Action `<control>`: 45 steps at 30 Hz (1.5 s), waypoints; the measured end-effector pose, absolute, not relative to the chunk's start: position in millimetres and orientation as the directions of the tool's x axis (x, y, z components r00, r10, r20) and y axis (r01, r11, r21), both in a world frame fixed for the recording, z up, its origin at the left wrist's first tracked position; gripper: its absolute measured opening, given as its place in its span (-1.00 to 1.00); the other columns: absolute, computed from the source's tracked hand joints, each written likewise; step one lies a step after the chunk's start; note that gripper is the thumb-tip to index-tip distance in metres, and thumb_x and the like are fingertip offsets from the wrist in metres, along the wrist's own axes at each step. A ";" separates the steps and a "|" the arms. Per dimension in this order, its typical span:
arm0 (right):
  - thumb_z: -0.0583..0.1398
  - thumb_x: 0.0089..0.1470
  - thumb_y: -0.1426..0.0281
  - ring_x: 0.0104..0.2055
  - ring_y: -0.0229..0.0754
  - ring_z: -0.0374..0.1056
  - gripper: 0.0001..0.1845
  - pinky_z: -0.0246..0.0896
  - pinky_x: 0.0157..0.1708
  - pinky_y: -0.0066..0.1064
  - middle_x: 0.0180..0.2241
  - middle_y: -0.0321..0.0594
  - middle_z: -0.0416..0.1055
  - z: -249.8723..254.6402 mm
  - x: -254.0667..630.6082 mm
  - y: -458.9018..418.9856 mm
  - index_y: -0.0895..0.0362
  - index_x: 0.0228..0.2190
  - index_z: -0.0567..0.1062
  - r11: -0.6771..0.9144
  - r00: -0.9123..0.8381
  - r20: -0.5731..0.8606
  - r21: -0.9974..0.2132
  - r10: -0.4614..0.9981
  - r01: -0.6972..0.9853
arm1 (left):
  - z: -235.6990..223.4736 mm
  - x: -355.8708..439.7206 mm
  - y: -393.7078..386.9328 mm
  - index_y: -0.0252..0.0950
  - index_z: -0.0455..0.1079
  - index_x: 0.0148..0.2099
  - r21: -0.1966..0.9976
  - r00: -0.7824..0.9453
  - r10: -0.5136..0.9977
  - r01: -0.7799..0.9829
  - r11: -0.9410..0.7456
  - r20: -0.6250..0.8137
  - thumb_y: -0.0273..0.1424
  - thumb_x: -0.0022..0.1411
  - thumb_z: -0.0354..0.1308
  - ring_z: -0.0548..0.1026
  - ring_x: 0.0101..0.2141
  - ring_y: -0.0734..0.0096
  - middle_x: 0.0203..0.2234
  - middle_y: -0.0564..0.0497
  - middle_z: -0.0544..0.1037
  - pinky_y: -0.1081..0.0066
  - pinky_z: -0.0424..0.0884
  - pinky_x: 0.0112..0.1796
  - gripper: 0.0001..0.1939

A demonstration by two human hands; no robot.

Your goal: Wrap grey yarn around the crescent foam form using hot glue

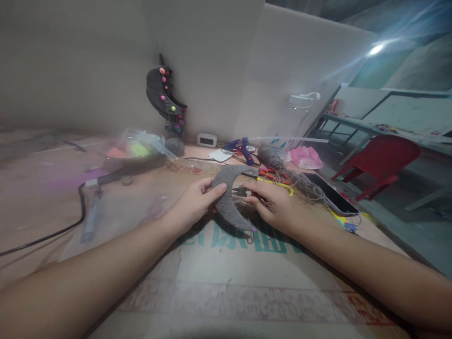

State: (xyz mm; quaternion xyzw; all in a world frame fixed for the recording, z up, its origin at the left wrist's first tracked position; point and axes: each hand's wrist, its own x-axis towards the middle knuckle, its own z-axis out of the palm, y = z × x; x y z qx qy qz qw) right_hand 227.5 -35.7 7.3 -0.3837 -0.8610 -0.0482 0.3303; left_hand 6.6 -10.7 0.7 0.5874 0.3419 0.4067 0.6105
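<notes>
My left hand (pixel 197 202) grips the outer curve of a crescent moon (pixel 226 207) wound in grey yarn, its thumb lying on the front face. A spot of purple marks the crescent's lower tip, where a thin loop of yarn (pixel 250 237) hangs. Closed around small thread snips (pixel 240 191), my right hand (pixel 271 202) is inside the crescent's opening. The dark pointed blades reach towards the inner edge; whether they touch the yarn I cannot tell. The palm hides the rest of the snips.
Behind the crescent lie a blue glue gun (pixel 243 149), red-handled scissors (pixel 271 175), grey yarn (pixel 271 155) and a phone (pixel 332 193). A bowl with bagged pompoms (pixel 130 157) stands left, near a black cable (pixel 83 207). A decorated crescent (pixel 158 92) hangs on the wall.
</notes>
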 end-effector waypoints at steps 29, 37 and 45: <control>0.11 0.24 0.33 -0.25 -0.15 0.47 -0.76 0.37 -0.25 -0.33 -0.26 -0.08 0.56 7.1 226.7 -36.5 0.16 -0.16 0.51 0.707 -0.506 0.614 -0.124 0.606 0.696 | 4.9 7.2 -13.0 -0.34 0.44 -0.21 0.996 0.417 0.907 -0.083 -0.030 0.062 -0.14 0.12 0.25 0.31 -0.53 0.54 -0.50 0.07 0.45 0.52 0.20 -0.51 -0.64; 0.11 0.24 0.35 -0.23 -0.15 0.48 -0.77 0.36 -0.22 -0.34 -0.24 -0.09 0.56 11.3 224.7 -38.9 0.17 -0.17 0.51 0.698 -0.499 0.594 -0.154 0.631 0.699 | 1.4 6.4 -10.8 -0.33 0.42 -0.23 0.997 0.429 0.901 -0.072 -0.034 0.061 -0.12 0.15 0.22 0.32 -0.53 0.54 -0.50 0.08 0.43 0.53 0.21 -0.50 -0.65; 0.13 0.21 0.36 -0.17 -0.12 0.49 -0.76 0.38 -0.15 -0.29 -0.19 -0.09 0.57 5.7 227.2 -37.2 0.16 -0.14 0.51 0.704 -0.485 0.609 -0.179 0.628 0.687 | 2.0 6.1 -12.0 -0.34 0.37 -0.23 0.997 0.432 0.900 -0.077 -0.029 0.059 -0.13 0.18 0.19 0.29 -0.55 0.57 -0.51 0.09 0.39 0.56 0.21 -0.53 -0.66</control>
